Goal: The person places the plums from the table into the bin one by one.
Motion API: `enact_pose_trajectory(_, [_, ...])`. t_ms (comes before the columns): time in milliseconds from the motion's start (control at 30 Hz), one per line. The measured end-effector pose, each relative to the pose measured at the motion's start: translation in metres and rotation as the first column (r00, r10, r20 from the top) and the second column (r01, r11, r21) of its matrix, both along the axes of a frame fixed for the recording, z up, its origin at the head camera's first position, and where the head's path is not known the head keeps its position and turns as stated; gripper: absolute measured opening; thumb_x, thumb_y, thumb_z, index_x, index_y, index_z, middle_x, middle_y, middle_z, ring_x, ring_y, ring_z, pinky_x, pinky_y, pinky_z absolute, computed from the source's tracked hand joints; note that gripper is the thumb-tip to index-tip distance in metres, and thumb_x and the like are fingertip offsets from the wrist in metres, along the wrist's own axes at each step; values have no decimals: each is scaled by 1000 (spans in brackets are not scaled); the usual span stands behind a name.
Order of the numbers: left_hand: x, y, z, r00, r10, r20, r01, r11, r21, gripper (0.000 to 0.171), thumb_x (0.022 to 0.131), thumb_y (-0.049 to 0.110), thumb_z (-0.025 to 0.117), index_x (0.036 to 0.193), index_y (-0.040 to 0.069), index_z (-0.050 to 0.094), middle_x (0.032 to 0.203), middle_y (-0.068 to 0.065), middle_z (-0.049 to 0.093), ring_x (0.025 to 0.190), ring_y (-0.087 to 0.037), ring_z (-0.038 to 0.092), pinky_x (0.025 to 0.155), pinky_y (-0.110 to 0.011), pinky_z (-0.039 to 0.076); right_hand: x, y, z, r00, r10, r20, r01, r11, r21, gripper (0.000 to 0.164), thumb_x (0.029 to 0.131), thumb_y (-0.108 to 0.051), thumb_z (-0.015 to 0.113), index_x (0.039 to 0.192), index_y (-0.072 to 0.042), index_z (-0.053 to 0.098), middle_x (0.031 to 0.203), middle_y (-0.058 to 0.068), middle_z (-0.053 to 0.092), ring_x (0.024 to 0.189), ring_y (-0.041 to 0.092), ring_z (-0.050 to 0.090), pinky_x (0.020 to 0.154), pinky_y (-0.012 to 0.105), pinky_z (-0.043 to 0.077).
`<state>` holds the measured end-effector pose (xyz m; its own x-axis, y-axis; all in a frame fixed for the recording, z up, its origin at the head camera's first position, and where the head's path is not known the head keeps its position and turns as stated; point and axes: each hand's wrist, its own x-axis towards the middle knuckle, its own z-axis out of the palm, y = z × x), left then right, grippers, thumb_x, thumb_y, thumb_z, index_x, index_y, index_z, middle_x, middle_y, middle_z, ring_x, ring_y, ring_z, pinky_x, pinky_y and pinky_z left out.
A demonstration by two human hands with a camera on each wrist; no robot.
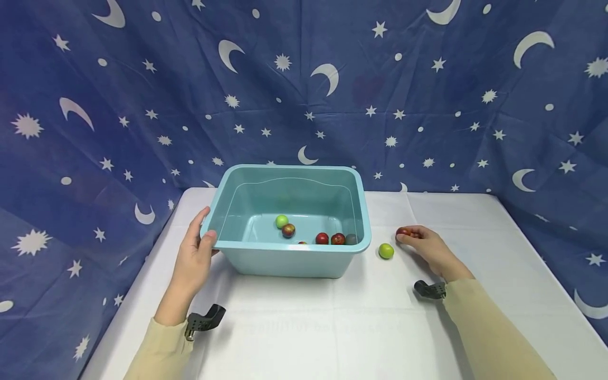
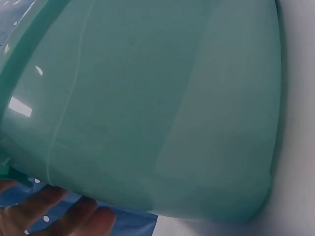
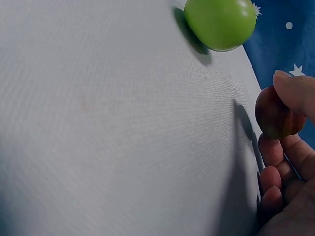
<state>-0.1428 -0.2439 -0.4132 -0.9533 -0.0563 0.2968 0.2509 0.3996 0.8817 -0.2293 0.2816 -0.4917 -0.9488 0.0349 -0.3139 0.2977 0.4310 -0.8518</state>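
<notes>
A light blue plastic basin (image 1: 285,261) stands on the table. My left hand (image 1: 196,258) grips its left rim, thumb on top near the front corner. In the left wrist view, the fingers (image 2: 78,216) show at the edge of the basin's wall (image 2: 147,108). To the right of the basin, my right hand (image 1: 429,250) pinches a dark red plum (image 3: 274,114) between thumb and fingers, close over the tabletop. A round green fruit (image 1: 386,250) lies on the cloth between that hand and the basin.
Inside the basin are a green fruit (image 1: 282,221), several red plums (image 1: 322,238) and a grey round thing (image 1: 351,239); its front wall partly hides one. A white cloth (image 1: 294,327) covers the table. Behind it hangs a blue curtain (image 1: 304,126) with moons and stars.
</notes>
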Motion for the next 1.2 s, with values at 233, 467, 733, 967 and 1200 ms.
enact_pose_trajectory(233, [-3,-1,-2,1000,-6,-2,6,999,49,53,102,24,45,152,34,30,144,-17,41,105,-40,58,74,-40,59,3,0,2,1000,1,-4,-1,1000,-4,72,88,-44,70,140,-1,43,129,16,45,116,30,40,100,41,36])
enact_pose_trajectory(467, [-2,3,-6,1000,9,-1,-9,997,76,51,102,31,43,152,31,32,143,-20,39,110,-40,55,77,-48,57,6,1,5,1000,17,15,-17,1000,0,76,87,-47,69,141,-1,41,134,18,43,123,32,39,107,48,33])
enact_pose_trajectory(733, [-4,6,-8,1000,-5,10,3,994,109,52,102,38,42,152,34,31,145,-20,37,114,-42,52,81,-56,53,2,9,19,998,27,63,-27,1000,6,80,90,-52,63,143,2,37,140,22,39,125,36,35,102,48,35])
enact_pose_trajectory(967, [-4,7,-9,1000,2,7,-3,994,109,53,101,41,40,152,32,30,146,-20,36,115,-43,51,82,-62,50,4,17,34,998,16,58,-11,996,-86,82,91,-53,61,144,3,34,133,19,44,112,29,42,88,35,41])
enact_pose_trajectory(1200, [-1,4,-9,1000,26,11,-27,995,91,51,102,41,40,152,35,30,144,-21,37,114,-42,51,81,-60,51,5,10,65,1000,26,3,-25,990,-136,83,92,-54,57,146,2,30,145,22,35,128,35,36,101,35,40])
